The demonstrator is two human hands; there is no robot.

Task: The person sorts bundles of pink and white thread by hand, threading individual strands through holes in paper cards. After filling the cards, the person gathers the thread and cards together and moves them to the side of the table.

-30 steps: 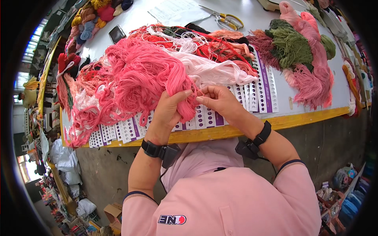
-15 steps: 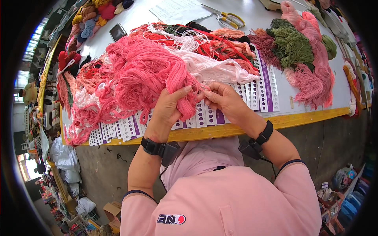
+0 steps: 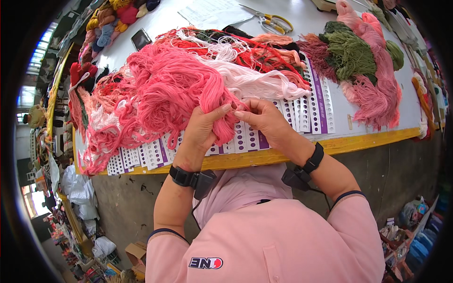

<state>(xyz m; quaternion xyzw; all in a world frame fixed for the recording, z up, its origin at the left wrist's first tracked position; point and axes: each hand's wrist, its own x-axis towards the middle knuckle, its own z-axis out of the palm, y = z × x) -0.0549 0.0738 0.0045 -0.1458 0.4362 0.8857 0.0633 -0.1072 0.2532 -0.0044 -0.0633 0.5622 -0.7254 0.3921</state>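
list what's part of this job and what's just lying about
Apparently in use:
- bright pink loose yarn, held by left hand, right hand at its edge
- possibly white-and-purple perforated cards beneath

Apparently lying about:
- yellow-handled metal scissors
- dark rectangular phone

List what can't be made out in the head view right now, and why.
In the head view:
Right hand: how much of the pink yarn its fingertips pinch; too small.
Left hand: most fingers, hidden behind that yarn.
Punched cards: most upper ends, covered by the yarn pile.
Paper sheet: writing, too small; far edge, cut off by the picture's top.
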